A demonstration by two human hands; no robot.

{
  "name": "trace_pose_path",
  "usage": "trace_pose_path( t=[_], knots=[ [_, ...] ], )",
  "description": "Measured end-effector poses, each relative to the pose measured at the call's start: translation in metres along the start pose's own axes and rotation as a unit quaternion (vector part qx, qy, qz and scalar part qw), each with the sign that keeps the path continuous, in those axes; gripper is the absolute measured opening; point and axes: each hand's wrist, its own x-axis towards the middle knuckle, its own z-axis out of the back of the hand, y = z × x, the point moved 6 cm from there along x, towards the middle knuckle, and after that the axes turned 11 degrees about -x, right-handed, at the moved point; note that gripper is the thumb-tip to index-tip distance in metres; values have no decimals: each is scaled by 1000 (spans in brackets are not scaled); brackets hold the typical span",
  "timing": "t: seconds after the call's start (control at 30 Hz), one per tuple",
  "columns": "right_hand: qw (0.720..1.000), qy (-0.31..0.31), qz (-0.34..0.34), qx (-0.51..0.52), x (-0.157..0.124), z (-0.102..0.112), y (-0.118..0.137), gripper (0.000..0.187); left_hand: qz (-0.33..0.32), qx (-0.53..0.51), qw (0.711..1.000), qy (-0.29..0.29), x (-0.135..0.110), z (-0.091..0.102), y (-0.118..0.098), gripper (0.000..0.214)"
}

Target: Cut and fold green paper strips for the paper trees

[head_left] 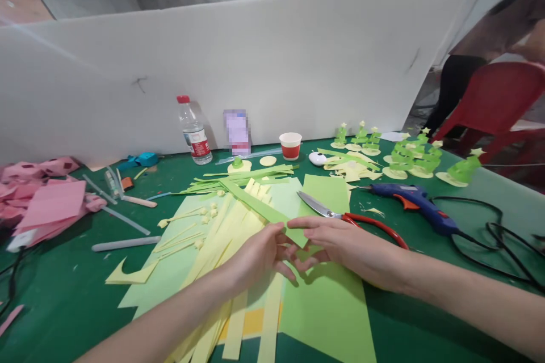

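Observation:
A long light-green paper strip (253, 203) slants from the middle of the table toward me. My left hand (258, 255) pinches its near end between thumb and fingers. My right hand (344, 244) meets it there, fingers closed on the same end; the exact contact is partly hidden. Under the hands lie a green paper sheet (327, 312) and many pale-yellow paper strips (213, 278). Red-handled scissors (317, 205) rest on the sheet just beyond my right hand, their handles partly covered by it. Small yellow knotted strips (204, 212) sit left of the pale strips.
At right is a blue glue gun (419, 204) with a black cable. Green paper tree-like figures (419, 156) stand behind it. A bottle (196, 136), a phone (237, 131) and a paper cup (290, 146) line the white board. Pink paper (51, 204) lies left; a person (481, 51) is beyond.

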Motion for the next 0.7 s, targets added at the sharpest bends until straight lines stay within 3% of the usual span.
trace_pose_path(
  t=[0.13, 0.2, 0.27, 0.33, 0.37, 0.4, 0.57, 0.7],
  knots=[
    [991, 54, 11, -120, -1, 4, 9, 46, 2, -15, 1000, -18, 2, 7, 3, 28],
    [974, 42, 16, -224, -5, 11, 14, 47, -4, -20, 1000, -24, 3, 9, 4, 25],
    [918, -38, 25, -394, -10, 27, 19, 43, -12, -25, 999, -33, 3, 10, 4, 25],
    [827, -144, 28, -542, -18, 46, 19, 42, -20, -27, 998, -45, 1, 10, 4, 25],
    [790, -185, 24, -584, -22, 54, 15, 44, -23, -27, 998, -50, 0, 10, 4, 26],
    [772, -209, 19, -600, -25, 61, 9, 46, -27, -28, 998, -55, -1, 10, 3, 26],
    [785, -198, -1, -587, -28, 74, -25, 49, -47, -55, 995, -73, -7, 9, -2, 26],
    [818, -197, -30, -540, -19, 80, -26, 55, -44, -77, 994, -69, -9, 7, -5, 23]
  ],
)
